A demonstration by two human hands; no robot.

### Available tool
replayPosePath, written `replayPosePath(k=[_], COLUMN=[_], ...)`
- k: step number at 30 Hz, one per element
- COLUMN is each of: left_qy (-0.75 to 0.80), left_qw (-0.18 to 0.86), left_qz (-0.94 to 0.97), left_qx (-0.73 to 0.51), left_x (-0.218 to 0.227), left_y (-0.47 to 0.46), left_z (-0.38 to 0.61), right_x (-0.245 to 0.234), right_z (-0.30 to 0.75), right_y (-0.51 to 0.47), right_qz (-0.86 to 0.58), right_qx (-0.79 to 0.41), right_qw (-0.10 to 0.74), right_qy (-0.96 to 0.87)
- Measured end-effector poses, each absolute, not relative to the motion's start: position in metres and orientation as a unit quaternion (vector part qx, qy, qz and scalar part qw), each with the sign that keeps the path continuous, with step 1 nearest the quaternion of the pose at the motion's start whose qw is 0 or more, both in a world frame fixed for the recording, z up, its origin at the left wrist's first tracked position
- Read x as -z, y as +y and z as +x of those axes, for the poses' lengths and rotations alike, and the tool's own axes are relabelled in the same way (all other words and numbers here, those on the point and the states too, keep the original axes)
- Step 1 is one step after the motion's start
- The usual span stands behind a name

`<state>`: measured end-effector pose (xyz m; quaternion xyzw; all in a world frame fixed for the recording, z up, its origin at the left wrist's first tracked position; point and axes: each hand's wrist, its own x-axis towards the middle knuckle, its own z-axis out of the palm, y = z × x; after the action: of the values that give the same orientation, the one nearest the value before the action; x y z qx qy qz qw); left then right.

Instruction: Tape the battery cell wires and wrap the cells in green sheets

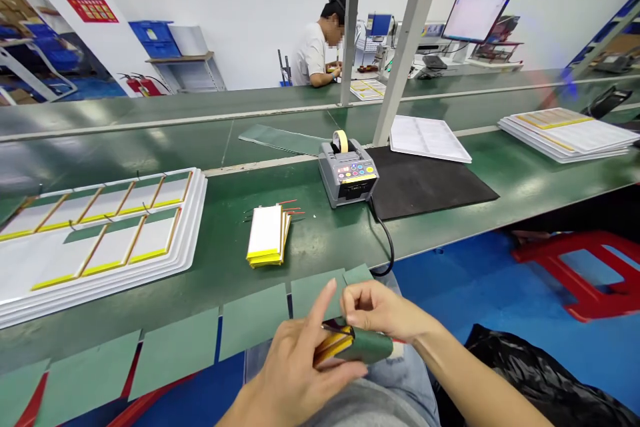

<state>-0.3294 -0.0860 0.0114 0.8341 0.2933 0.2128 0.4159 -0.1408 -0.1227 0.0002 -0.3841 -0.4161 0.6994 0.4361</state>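
Note:
My left hand (305, 367) grips a battery pack (370, 345) above my lap, with its index finger stretched upward. Yellow-edged cells show at the pack's open end, and a dark green sheet covers its side. Over the top of the pack, my right hand (375, 310) is closed in a pinch; what lies between the fingertips is hidden. A red wire and a pale end show below the right wrist. Green rectangular sheets (255, 320) line the table's front edge just beyond my hands. A small stack of white battery cells (265, 230) with yellow ends and wires lies farther back.
A grey tape dispenser (349, 173) stands mid-table, its cord running over the front edge. White trays (193, 240) of cells are stacked at left, with more trays (560, 140) at right. A black mat (430, 183) lies under an upright post. A person (315, 47) sits across the bench.

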Motion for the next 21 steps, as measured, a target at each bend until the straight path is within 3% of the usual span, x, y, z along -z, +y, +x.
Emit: replayPosePath(k=[4, 7, 11, 16, 21], left_qy=[0.337, 0.330, 0.293, 0.274, 0.267], left_qw=[0.487, 0.604, 0.746, 0.799, 0.826], left_qz=[0.787, 0.701, 0.564, 0.502, 0.438], left_qx=[-0.171, -0.186, -0.199, -0.184, -0.233], left_x=[-0.017, -0.021, -0.024, -0.023, -0.018], left_y=[-0.079, -0.073, -0.065, -0.062, -0.065], left_z=[-0.331, -0.332, -0.336, -0.340, -0.352], right_x=[0.002, -0.003, -0.007, -0.012, -0.008], right_z=[-0.153, -0.152, -0.146, -0.158, -0.183], right_y=[-0.122, -0.120, -0.106, -0.090, -0.090], right_qz=[-0.382, -0.419, -0.426, -0.201, -0.242], right_qx=[-0.707, -0.645, -0.590, -0.731, -0.641], right_qw=[0.410, 0.386, 0.456, 0.438, 0.503], right_qy=[-0.432, -0.509, -0.512, -0.483, -0.527])
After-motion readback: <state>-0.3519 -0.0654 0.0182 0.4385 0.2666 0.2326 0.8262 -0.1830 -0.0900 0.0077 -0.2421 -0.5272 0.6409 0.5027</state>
